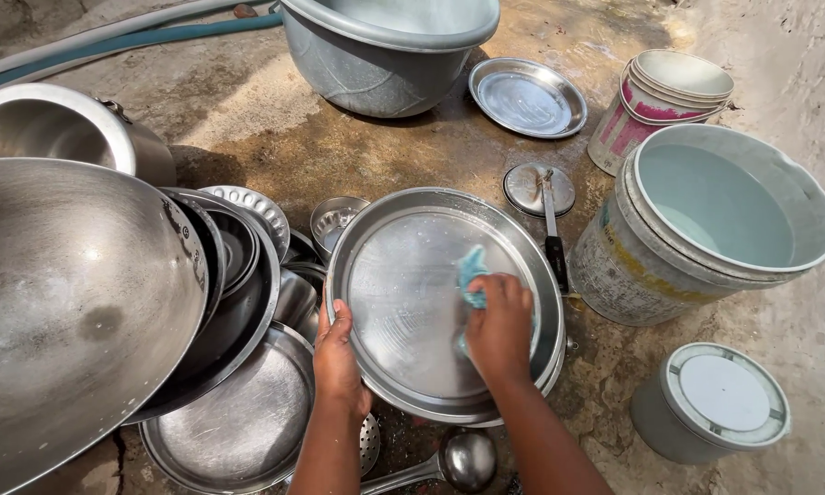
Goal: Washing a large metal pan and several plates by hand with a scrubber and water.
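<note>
Left hand point(336, 353) grips the rim of a big steel plate point(403, 302), fingers clamped on its edge. Right hand point(498, 325) presses a blue cloth point(472, 275) on the plate's face, fingers closed on the cloth. Ladle point(463, 461) just below the hands. Bucket point(706, 220) right of the right hand. Wok point(64, 312) far left.

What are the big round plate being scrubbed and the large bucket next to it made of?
The plate looks like polished steel: silvery, mirror-like, with fine circular lines. The bucket looks like plastic: matt, pale grey, with a scuffed, worn printed wall.
</note>
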